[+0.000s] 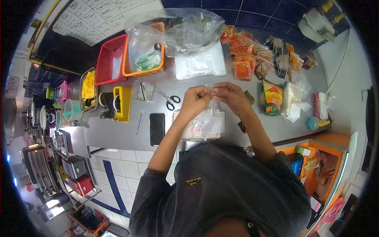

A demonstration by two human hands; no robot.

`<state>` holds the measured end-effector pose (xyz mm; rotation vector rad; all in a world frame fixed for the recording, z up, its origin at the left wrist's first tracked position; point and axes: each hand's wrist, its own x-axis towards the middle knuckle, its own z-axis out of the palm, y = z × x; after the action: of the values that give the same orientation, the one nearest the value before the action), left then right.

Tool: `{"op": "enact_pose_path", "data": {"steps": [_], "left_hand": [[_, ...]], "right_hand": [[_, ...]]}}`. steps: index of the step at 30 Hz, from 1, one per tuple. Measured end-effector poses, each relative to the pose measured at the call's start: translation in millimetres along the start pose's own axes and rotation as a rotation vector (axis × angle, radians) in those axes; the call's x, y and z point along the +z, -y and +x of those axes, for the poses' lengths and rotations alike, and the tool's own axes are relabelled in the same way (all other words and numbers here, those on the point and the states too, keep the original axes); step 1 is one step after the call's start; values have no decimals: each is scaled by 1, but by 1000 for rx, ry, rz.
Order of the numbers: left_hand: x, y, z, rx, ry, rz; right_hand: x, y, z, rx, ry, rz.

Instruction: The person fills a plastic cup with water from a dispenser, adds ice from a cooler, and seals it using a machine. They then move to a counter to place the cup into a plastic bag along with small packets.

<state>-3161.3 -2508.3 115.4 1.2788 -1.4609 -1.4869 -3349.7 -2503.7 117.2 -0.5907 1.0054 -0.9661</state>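
Note:
My left hand and my right hand meet over the steel counter, fingertips pinched together. Between them is the top of a clear plastic bag, which hangs down toward me. What lies inside the bag is hard to make out. Beneath it a printed cardboard box rests near the counter's front edge. Left of my left forearm lie a black phone and black-handled scissors. Small dark packets lie beside my right hand.
Red and orange baskets stand at the back left, near a yellow tape dispenser. Packets of orange-red food pile up at the back right. A yellow-green pouch stands at the right. A pen lies at the left.

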Motion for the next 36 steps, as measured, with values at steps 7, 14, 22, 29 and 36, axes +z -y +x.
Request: {"op": "enact_pose_path", "data": {"steps": [7, 14, 22, 29, 36], "left_hand": [[3, -6, 0, 15, -14, -4], [3, 2, 3, 25, -28, 34], [18, -21, -14, 236, -159, 320], [31, -13, -21, 468, -298, 464], [36, -5, -23, 519, -350, 473]], "right_hand": [[-1, -1, -1, -21, 3, -34], [-1, 1, -3, -48, 21, -108], [-10, 6, -2, -85, 57, -143], [-7, 12, 0, -66, 44, -253], [-16, 14, 16, -420, 188, -862]]}}
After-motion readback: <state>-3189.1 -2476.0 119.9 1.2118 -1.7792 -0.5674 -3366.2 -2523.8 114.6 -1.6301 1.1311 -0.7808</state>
